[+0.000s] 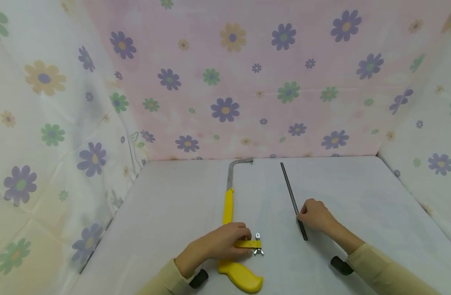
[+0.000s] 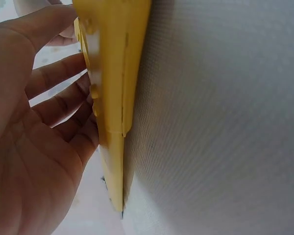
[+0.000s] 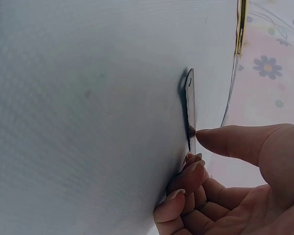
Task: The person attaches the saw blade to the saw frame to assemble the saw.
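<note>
A hacksaw frame with a yellow handle and a grey metal bow lies flat on the white table, with no blade across it. My left hand grips its yellow part near the handle, beside the short arm with a metal pin and wing nut. In the left wrist view, thumb and fingertips meet the yellow body. To the right, a dark hacksaw blade lies slanted. My right hand pinches it near its lower end; the right wrist view shows the blade's holed end and toothed edge.
The white tabletop carries both items. Flowered cloth hangs behind the table and along both sides. Black wrist bands sit at the cuffs of the beige sleeves.
</note>
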{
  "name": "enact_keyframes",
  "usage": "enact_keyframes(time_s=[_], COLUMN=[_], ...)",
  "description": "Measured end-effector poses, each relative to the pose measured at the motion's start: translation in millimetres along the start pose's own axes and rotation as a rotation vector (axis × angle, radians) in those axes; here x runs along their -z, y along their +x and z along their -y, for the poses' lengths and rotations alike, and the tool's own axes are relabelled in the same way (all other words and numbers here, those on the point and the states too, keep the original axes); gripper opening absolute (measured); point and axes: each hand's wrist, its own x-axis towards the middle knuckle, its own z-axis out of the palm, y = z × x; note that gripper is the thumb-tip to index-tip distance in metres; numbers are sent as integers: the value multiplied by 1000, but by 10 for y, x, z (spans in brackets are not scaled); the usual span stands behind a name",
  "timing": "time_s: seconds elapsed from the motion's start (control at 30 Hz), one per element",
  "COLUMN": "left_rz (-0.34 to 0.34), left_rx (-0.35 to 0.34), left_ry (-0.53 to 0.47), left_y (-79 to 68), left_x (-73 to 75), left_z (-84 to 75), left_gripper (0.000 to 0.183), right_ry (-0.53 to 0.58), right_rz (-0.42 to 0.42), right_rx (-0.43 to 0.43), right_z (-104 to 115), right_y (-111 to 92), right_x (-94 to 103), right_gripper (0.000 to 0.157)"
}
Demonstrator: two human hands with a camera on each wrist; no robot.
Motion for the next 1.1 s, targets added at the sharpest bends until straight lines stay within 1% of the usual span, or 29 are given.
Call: enact_keyframes(time_s=[0.13, 0.27, 0.43, 0.63, 0.9, 1.1], left_rz=[16, 25, 17, 16, 14, 6], left_rx=[14, 31, 30, 48, 61, 52], left_ry=[-5, 13, 33, 49, 44, 60], left_y=[17, 40, 71, 95, 106, 103], left_x=[-8, -23, -53, -76, -76, -70], left_z=[-3, 0, 6, 3, -10, -29], left_gripper=[28, 28, 25, 22, 21, 21], right_ry=[-6, -24, -22, -23, -10, 11], right_rz=[-11, -15, -18, -29, -31, -40], right_rx=[7, 5, -2, -2, -8, 2], right_z=[1, 8, 30, 33, 45, 35], right_y=[-10, -16, -32, -24, -20, -14], right_x=[-6, -11, -8, -9, -18, -14], right_gripper=[15, 14, 15, 15, 13, 12])
